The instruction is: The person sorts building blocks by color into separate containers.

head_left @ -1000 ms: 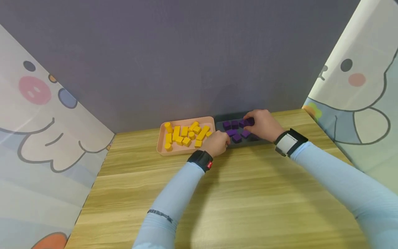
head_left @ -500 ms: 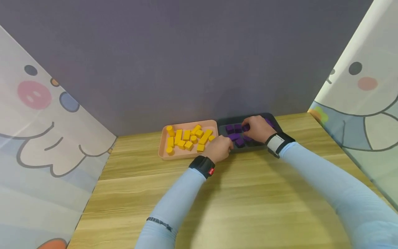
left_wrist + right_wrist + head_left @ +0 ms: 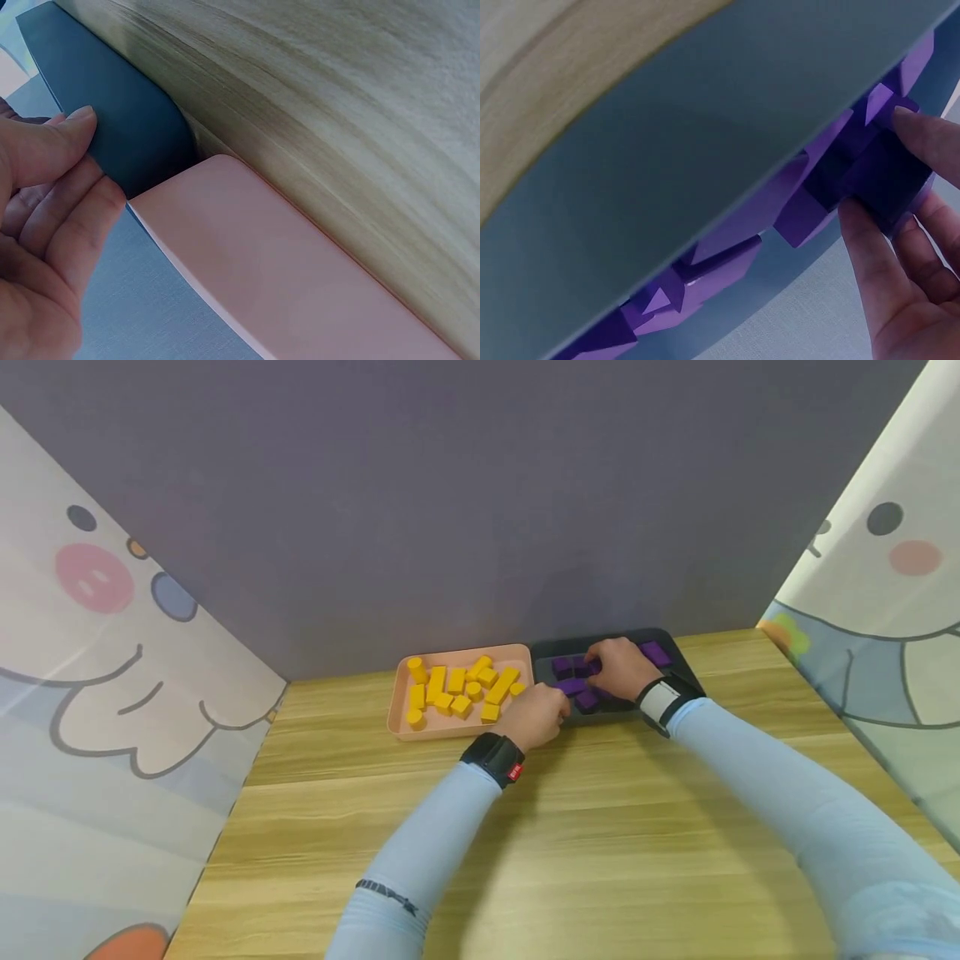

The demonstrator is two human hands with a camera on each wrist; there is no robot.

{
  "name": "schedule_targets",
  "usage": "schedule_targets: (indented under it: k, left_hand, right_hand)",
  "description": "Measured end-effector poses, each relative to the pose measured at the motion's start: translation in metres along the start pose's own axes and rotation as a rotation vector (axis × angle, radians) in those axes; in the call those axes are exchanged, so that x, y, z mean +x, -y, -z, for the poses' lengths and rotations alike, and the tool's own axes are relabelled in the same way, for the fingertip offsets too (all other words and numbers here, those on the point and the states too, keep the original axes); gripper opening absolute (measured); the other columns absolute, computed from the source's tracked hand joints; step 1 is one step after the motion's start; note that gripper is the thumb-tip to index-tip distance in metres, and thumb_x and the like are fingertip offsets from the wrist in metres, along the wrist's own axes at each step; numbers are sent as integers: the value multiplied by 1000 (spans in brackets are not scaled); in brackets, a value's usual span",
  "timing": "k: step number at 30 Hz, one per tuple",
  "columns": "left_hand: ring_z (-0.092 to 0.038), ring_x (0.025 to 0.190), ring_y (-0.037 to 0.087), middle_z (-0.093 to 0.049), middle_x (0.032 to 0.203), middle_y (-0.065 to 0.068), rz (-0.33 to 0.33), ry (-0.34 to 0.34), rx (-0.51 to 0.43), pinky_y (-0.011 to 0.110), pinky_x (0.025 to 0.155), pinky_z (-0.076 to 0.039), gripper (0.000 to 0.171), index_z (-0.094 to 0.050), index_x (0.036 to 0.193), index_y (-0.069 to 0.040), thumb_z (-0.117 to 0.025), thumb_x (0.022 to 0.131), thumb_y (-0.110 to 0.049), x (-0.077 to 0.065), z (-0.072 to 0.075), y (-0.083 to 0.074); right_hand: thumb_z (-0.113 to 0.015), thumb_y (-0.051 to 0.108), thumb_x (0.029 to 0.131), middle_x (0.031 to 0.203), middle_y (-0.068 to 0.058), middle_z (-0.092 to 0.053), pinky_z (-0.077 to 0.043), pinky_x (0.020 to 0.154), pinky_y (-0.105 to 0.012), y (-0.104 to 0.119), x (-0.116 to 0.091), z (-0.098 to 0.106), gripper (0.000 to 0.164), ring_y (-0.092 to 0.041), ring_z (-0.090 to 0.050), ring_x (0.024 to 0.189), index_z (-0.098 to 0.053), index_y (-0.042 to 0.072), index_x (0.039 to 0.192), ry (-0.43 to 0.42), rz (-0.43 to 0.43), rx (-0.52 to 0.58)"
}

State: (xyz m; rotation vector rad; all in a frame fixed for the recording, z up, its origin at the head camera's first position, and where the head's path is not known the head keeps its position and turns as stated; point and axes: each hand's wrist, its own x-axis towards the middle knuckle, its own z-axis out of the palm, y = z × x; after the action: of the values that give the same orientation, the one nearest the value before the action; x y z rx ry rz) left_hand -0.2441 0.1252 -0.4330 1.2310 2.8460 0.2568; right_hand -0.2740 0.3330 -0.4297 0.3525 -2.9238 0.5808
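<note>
My left hand (image 3: 536,714) is at the near left corner of a dark tray (image 3: 120,90). It pinches the tray's wall, thumb on the outer face and fingers curled behind the rim. Inside that tray are several purple blocks (image 3: 656,653), cubes and flatter pieces. My right hand (image 3: 622,668) reaches in over the far side of the tray. In the right wrist view, its thumb and fingers hold a dark purple block (image 3: 889,180) among the others. The head view hides most of this block behind the fingers.
A peach tray (image 3: 438,735) with several yellow blocks (image 3: 502,685), cylinders and bars among them, adjoins the dark tray on the left. Both stand on a wooden table (image 3: 630,843) against a grey back wall (image 3: 375,527). Cartoon-printed panels (image 3: 97,710) flank the table.
My right hand has shifted a little left within the dark tray, uncovering a purple block at its right end. The left hand stays at the tray's near corner. The head view has shifted slightly.
</note>
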Motion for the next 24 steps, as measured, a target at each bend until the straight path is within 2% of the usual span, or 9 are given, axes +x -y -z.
schedule_targets:
  k: [12,24]
  left_hand:
    - [-61,76,6,-74,92,-7,16,10,-18,23,80,-57,11,-78,99,-18,-71,90,-16,1,1,-1]
    - [-68,89,9,-76,100,-5,10,10,-14,26,86,-58,14,-78,102,-18,-71,90,-16,1,0,1]
  right_hand:
    - [-83,18,75,110,-19,-73,-51,95,-52,-4,2,-2,39,-38,-66,106,-72,2,109,11,-55,-13]
    - [-82,17,76,104,-18,-74,-53,89,-50,-2,2,-2,35,-35,-69,98,-73,1,106,-2,-54,-21]
